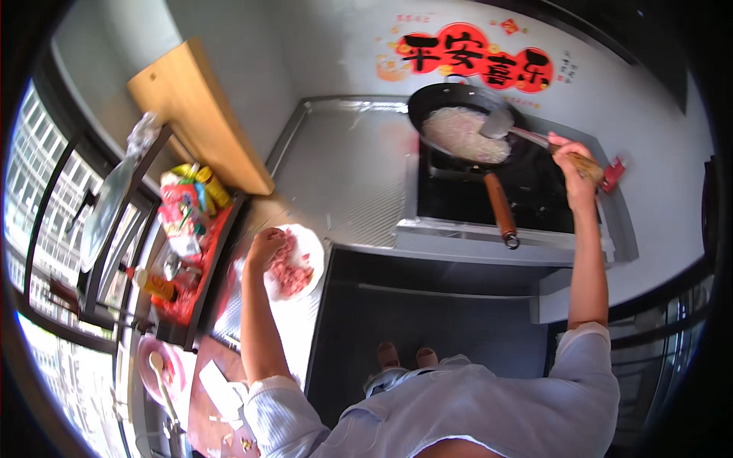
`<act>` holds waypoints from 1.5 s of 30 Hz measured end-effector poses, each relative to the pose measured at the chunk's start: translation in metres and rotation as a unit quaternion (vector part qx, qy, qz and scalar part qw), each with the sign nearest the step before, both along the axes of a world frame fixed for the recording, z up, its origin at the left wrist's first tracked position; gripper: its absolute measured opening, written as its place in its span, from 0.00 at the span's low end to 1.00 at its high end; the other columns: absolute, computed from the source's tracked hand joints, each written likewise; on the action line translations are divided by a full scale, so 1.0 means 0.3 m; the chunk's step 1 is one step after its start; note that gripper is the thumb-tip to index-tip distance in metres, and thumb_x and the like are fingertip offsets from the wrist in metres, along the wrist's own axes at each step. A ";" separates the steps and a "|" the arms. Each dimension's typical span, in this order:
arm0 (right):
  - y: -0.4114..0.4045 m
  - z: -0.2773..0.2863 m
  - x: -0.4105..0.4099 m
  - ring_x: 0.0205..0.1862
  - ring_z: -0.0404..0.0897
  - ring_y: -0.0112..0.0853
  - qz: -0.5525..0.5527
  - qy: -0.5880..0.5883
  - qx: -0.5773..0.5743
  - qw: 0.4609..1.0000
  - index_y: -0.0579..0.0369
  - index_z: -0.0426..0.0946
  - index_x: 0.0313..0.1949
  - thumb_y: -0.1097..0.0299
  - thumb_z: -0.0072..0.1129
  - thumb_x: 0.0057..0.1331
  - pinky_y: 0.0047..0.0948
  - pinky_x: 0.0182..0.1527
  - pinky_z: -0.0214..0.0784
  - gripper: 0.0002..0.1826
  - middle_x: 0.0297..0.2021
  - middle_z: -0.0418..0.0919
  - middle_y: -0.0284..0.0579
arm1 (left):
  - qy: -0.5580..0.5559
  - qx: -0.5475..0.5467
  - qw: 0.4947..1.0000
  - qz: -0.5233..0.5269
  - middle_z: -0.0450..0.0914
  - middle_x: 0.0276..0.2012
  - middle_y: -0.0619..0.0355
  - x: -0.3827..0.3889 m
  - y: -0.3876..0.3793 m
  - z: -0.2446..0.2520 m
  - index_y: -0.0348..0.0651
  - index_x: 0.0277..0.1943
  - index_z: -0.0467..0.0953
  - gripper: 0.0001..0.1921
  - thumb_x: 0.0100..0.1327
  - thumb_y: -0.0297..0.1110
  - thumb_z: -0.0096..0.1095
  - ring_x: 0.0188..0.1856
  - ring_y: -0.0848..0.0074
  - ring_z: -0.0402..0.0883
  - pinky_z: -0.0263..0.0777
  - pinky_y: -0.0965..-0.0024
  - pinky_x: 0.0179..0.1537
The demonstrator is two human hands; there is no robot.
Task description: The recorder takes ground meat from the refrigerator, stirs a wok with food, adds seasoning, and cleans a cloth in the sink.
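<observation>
My right hand [572, 161] grips the wooden handle of a metal wok spatula [497, 123]. The spatula's blade is over a dark wok [426, 98] on the black cooktop, touching or just above a pale, bubbling mass of food [461, 134]. Toward me points the wok's brown wooden handle [499, 203], with a ring at its end. On the left, my left hand [266, 247] is at the rim of a white plate [316, 243] of pinkish raw meat pieces [292, 277]. Its fingers are curled over the meat; whether they hold a piece is hidden.
A wooden board [200, 114] leans against the wall at the left. Below it, a rack [215, 257] carries seasoning packets and bottles. A pink bowl [150, 380] with a wooden spoon and a brown cutting board [200, 423] with a cleaver [220, 389] are nearer me. A red packet [614, 173] lies beyond the cooktop.
</observation>
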State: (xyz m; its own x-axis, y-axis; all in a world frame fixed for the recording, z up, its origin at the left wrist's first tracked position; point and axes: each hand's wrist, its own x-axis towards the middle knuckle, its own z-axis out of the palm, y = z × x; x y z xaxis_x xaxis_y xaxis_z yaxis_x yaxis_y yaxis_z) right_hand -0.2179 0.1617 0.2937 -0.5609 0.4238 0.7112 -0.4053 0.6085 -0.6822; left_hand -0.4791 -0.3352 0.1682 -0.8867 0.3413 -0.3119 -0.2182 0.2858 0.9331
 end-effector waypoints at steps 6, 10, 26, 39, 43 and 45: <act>0.047 0.020 0.087 0.43 0.71 0.32 0.000 0.056 -0.144 0.988 0.60 0.69 0.23 0.80 0.47 0.51 0.28 0.50 0.57 0.02 0.35 0.74 0.48 | 0.117 0.070 0.980 -0.148 0.67 0.17 0.62 0.062 0.522 0.323 0.36 0.27 0.68 0.03 0.50 0.26 0.52 0.14 0.86 0.61 0.57 0.84 0.15; 0.118 -0.002 0.153 0.31 0.69 0.23 -0.026 0.093 -0.238 0.967 0.59 0.69 0.24 0.80 0.47 0.50 0.19 0.35 0.60 0.03 0.36 0.74 0.49 | 0.048 0.112 0.962 -0.246 0.66 0.17 0.64 0.127 1.091 0.427 0.38 0.30 0.69 0.04 0.50 0.25 0.53 0.15 0.87 0.63 0.57 0.84 0.15; 0.050 -0.024 -0.007 0.47 0.70 0.37 0.050 0.037 0.033 0.998 0.61 0.68 0.24 0.83 0.47 0.51 0.31 0.50 0.58 0.03 0.35 0.75 0.48 | 0.219 0.236 0.944 -0.067 0.72 0.38 0.55 0.233 1.169 0.207 0.35 0.49 0.66 0.17 0.56 0.27 0.50 0.35 0.79 0.72 0.68 0.76 0.33; -0.011 -0.100 -0.088 0.47 0.69 0.45 0.085 -0.131 0.280 0.947 0.60 0.66 0.24 0.83 0.45 0.47 0.36 0.47 0.60 0.05 0.34 0.74 0.50 | 0.007 0.239 0.961 0.137 0.75 0.29 0.59 0.424 0.303 -0.249 0.36 0.42 0.71 0.15 0.61 0.39 0.46 0.28 0.82 0.72 0.68 0.81 0.31; 0.025 -0.072 -0.096 0.45 0.71 0.41 0.079 -0.082 0.228 0.967 0.59 0.67 0.24 0.82 0.46 0.47 0.33 0.47 0.61 0.05 0.33 0.75 0.48 | 0.003 0.202 0.944 0.263 0.74 0.25 0.59 0.459 0.173 -0.289 0.38 0.37 0.72 0.13 0.58 0.39 0.50 0.23 0.84 0.71 0.64 0.83 0.25; 0.040 -0.086 -0.092 0.45 0.71 0.38 0.069 -0.074 0.175 0.979 0.60 0.67 0.24 0.83 0.47 0.47 0.31 0.47 0.61 0.05 0.33 0.75 0.47 | -0.010 0.199 0.938 0.283 0.73 0.24 0.60 0.484 0.160 -0.263 0.38 0.38 0.71 0.12 0.57 0.38 0.51 0.21 0.84 0.69 0.62 0.85 0.22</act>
